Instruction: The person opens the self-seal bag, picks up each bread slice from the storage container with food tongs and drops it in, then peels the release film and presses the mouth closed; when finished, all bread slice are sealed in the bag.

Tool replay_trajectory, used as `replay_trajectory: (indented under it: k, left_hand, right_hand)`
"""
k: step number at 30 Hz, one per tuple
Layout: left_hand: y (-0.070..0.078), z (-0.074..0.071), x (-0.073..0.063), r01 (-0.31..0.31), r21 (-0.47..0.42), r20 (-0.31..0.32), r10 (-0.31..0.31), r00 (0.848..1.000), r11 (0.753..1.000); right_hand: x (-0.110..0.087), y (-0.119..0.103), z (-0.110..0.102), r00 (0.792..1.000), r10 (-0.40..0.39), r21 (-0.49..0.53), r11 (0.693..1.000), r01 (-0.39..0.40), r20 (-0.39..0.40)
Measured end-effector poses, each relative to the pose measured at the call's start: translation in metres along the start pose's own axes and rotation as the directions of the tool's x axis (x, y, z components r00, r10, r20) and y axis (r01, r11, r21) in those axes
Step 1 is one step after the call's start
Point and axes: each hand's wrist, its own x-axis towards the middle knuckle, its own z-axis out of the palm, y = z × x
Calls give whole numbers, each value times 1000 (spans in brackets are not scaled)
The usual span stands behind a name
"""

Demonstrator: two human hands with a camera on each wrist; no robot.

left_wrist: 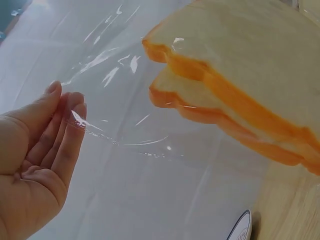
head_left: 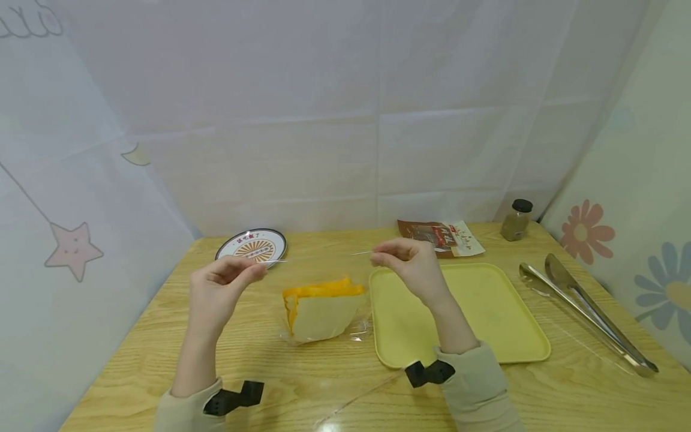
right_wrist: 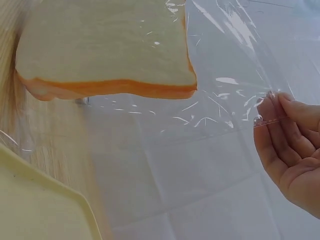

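Two bread slices [head_left: 324, 318] with orange crusts sit inside a clear plastic bag [left_wrist: 110, 77], between my two arms in the head view. My left hand [head_left: 216, 295] pinches one upper corner of the bag between thumb and fingers. At the opposite corner, my right hand [head_left: 412, 270] pinches the film in the same way. The bag's edge stretches between the hands, above and beyond the bread. Both wrist views show the film creased and shiny near the fingertips, with the slices lying one over the other.
A yellow tray [head_left: 480, 318] lies right of the bread. Metal tongs [head_left: 588, 318] rest farther right, beside a clear film strip. Along the back stand a round patterned plate [head_left: 264, 240], a brown food packet [head_left: 426, 234] and a jar with a black lid [head_left: 516, 222].
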Motion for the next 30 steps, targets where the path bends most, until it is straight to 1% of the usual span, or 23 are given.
replay_trajectory:
  k: [2, 5, 9, 11, 15, 18, 22, 27, 30]
  left_hand:
    - [0, 0, 0, 36, -49, -9, -37, 999, 998]
    - [1, 2, 0, 69, -123, -35, -73, 997, 990]
    - [1, 4, 0, 68, -185, -81, -85, 993, 980]
    - [2, 5, 1, 57, -188, -101, -77, 992, 980]
    - [3, 7, 2, 43, -169, -114, -63, 991, 985]
    - [3, 7, 2, 56, -164, -117, -75, 990, 985]
    - [0, 7, 2, 75, -196, -117, -100, 988, 978]
    - [-4, 7, 2, 77, -237, -103, -103, 989, 968]
    - [-6, 7, 3, 84, -236, -119, -115, 986, 968]
  right_hand:
    - [0, 0, 0, 1000, 15, 28, 999, -15, -1]
    - [0, 1, 1, 1000, 26, 48, 999, -26, -12]
    - [1, 2, 3, 999, 26, 43, 999, -24, -45]
    - [1, 1, 4, 998, 19, 38, 999, -17, -60]
    - [2, 1, 5, 996, 2, 37, 999, 1, -84]
    - [2, 2, 6, 996, 0, 50, 999, 5, -87]
    - [2, 3, 7, 997, 7, 85, 996, -1, -75]
    - [2, 4, 7, 997, 11, 126, 992, -3, -70]
    - [2, 4, 8, 997, 20, 150, 989, -9, -70]
